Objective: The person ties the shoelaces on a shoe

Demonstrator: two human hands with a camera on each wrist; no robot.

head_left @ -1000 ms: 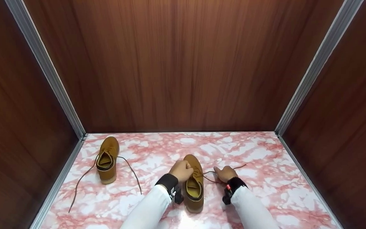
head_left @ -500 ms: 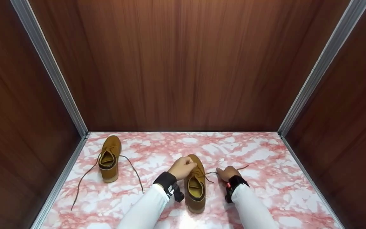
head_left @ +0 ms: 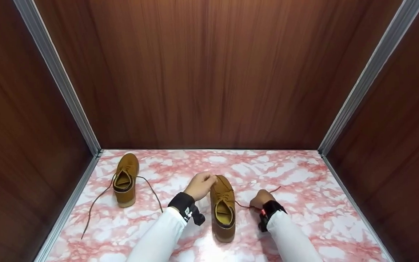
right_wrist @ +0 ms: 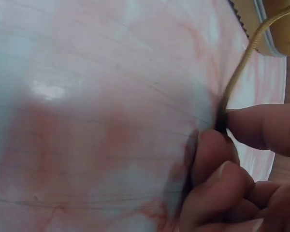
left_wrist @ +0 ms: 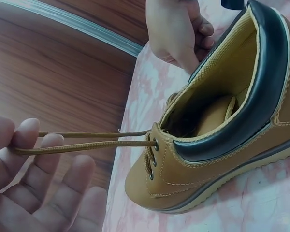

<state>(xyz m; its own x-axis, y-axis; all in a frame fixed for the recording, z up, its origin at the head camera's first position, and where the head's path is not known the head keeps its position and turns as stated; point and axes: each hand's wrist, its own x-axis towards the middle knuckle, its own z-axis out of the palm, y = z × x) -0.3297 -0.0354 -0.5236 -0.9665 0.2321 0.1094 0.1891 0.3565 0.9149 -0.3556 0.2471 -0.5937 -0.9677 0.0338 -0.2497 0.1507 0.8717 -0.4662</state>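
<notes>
A tan lace-up shoe (head_left: pixel 221 187) stands between the two hands, toe pointing away. Beside its toe, my left hand (head_left: pixel 201 185) pinches a brown shoelace between thumb and index finger. The left wrist view shows that shoelace (left_wrist: pixel 92 145) doubled into a loop and stretched from the top eyelets to the fingers. To the right of the shoe, my right hand (head_left: pixel 261 198) pinches another shoelace end (right_wrist: pixel 244 58) close to the marbled surface. Dark leather edges the shoe collar (left_wrist: pixel 261 82), and its lining is yellow.
A matching tan shoe (head_left: pixel 128 165) stands at the left, its laces (head_left: pixel 92 208) spread to both sides. The pink-and-white marbled surface (head_left: pixel 286 233) is bounded by brown wood-look panels (head_left: pixel 209 72) with metal corner strips (head_left: pixel 64 78).
My left hand has moved up and left from over the shoe's toe, drawing its lace along. The right hand stays right of the shoe, and the lace there now sags lower.
</notes>
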